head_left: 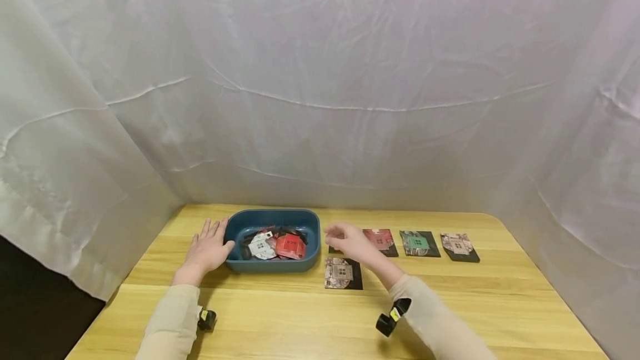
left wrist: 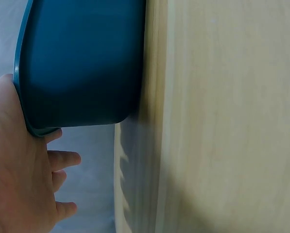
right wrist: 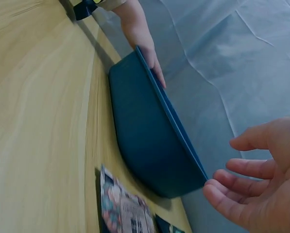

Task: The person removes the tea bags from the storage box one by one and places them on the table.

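A dark blue plastic tub [head_left: 272, 266] sits on the table and holds a loose pile of small flat packets, with a white packet [head_left: 262, 246] and a red packet [head_left: 290, 246] on top. My left hand [head_left: 207, 247] rests at the tub's left end, its fingers spread and the thumb at the rim. Off the right end is my right hand [head_left: 351, 241], fingers loosely bent and nothing in them. It partly covers one dark packet. In front of it lies a pink-and-black packet [head_left: 343, 273], whose floral print [right wrist: 116, 204] shows in the right wrist view.
Right of my right hand, a row on the wooden table [head_left: 280, 321] has a red packet [head_left: 379, 240], a green packet [head_left: 419, 244] and a pale pink packet [head_left: 459, 246]. A light grey curtain [head_left: 350, 99] hangs behind and along both sides.
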`<state>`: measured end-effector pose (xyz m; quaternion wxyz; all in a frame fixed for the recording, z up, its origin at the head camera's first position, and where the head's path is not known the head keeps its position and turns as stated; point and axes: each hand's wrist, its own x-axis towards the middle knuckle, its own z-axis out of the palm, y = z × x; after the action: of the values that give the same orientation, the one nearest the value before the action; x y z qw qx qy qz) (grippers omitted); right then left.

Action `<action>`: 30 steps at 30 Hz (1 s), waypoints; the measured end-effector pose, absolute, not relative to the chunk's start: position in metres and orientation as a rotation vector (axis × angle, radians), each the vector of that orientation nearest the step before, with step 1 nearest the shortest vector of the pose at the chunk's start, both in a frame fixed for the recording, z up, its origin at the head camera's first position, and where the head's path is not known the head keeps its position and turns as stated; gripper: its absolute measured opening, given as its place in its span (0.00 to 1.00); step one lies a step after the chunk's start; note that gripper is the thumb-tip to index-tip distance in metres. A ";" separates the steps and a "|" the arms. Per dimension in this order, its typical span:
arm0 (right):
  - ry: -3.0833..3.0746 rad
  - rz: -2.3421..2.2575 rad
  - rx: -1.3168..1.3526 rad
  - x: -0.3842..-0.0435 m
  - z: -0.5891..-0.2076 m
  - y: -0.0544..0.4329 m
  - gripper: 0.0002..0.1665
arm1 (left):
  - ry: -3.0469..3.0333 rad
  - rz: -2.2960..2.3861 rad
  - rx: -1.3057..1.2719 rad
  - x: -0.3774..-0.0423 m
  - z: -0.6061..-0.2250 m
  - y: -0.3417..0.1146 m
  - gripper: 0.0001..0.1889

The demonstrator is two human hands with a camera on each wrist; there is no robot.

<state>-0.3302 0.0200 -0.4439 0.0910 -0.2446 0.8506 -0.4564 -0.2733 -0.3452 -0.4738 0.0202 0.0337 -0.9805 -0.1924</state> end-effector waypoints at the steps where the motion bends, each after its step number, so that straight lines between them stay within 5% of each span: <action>1: 2.536 -1.345 -0.750 -0.331 -0.444 0.015 0.19 | -3.042 -0.597 0.105 -0.273 -0.474 -0.345 0.38; 30: 2.696 -0.818 -1.068 -0.379 -0.462 -0.078 0.20 | -3.030 -0.579 0.086 -0.273 -0.474 -0.345 0.38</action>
<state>-0.3792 -0.0777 -0.4621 0.0641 -0.3537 0.8929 -0.2710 -0.2727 -0.3453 -0.4743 0.0278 0.0279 -0.9815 -0.1875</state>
